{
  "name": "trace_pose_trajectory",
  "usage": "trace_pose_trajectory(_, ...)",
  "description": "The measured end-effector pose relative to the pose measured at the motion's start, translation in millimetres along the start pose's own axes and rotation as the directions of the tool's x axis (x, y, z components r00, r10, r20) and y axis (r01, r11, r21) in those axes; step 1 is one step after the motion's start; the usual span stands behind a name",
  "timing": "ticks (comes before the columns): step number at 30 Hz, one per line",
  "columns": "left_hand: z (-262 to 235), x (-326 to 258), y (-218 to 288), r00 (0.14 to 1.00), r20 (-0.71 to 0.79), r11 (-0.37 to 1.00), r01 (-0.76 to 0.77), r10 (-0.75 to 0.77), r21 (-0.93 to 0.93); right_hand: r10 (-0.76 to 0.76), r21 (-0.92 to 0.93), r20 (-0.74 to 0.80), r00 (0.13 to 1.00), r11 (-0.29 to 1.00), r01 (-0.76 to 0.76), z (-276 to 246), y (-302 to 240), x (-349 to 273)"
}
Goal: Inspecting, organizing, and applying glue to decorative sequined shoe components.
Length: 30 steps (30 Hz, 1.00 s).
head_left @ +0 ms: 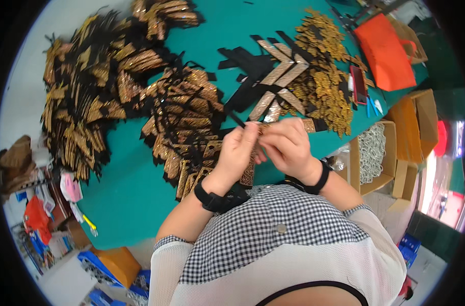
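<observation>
My left hand (236,152) and my right hand (289,147) are close together in front of my chest, fingers pinched. Between them is a black and gold patterned strip (247,175); its lower part hangs below my left fingers, and a black band sticks out above. Just what the fingertips grip is partly hidden. Left of my hands lies a pile of similar gold and black strips (189,109). Beyond them, gold strips (286,71) and black fabric bands (250,64) overlap. A heap of small gold ornaments (327,84) spreads to the right.
A larger pile of strips (89,97) covers the left of the green table (125,204). At right are an orange-red bag (385,51), a phone (358,84), blue-handled snips (371,106) and a cardboard box (390,153) of silvery metal pieces. Blue bins (97,268) stand lower left.
</observation>
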<state>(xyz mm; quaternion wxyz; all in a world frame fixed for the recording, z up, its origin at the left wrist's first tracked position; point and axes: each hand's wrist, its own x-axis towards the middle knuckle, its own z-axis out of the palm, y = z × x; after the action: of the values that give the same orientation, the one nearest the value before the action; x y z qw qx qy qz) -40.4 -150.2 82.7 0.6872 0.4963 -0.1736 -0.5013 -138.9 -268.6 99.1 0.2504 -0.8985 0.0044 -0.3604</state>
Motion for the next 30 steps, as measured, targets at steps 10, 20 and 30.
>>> trace_pose_trajectory(10, -9, -31, -6, 0.99, -0.142, 0.992, -0.004, 0.021, 0.124, -0.171, 0.126, 0.319, 0.932, 0.983, 0.137, -9, -15, -5)
trace_pose_trajectory(20, -85, -75, 53, 0.769, -0.537, 0.938, -0.264, 0.346, 0.227, 0.71, 0.574, 0.361, 0.604, 0.342, -0.744, -46, 31, -62)
trace_pose_trajectory(30, -102, -112, -84, 0.748, -0.453, 0.732, -0.064, 0.485, 0.678, 0.987, 0.517, 0.157, 0.021, -0.064, -0.853, -164, 116, -243)
